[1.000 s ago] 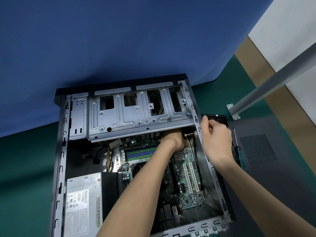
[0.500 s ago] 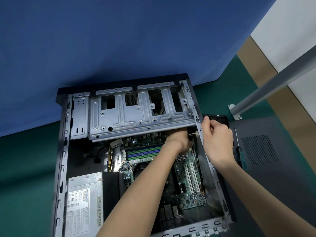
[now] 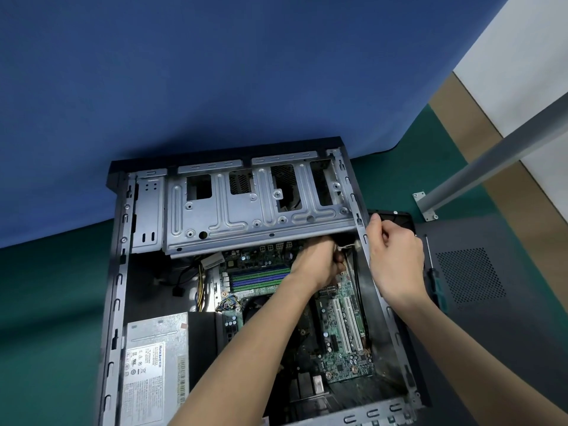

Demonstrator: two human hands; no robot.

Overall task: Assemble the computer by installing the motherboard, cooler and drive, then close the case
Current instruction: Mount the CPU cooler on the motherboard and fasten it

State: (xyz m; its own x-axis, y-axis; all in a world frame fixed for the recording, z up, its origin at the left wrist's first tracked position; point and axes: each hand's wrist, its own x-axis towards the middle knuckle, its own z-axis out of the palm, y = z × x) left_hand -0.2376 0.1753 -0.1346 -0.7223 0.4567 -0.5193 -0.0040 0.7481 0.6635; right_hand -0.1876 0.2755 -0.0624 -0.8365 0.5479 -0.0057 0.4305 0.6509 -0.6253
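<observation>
Left hand (image 3: pixel 318 264) slightly back, beneath drive cage (image 3: pixel 246 222)

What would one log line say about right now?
left hand: pinches white cable by drive cage | right hand: at case rim, grip unclear | motherboard: in case | side panel: off

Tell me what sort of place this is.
Probably a staged workbench for recording assembly work. An open computer case lies on a green mat, its side panel and a screwdriver beside it. A blue backdrop cloth hangs behind, and a metal pole is bracketed down.
</observation>
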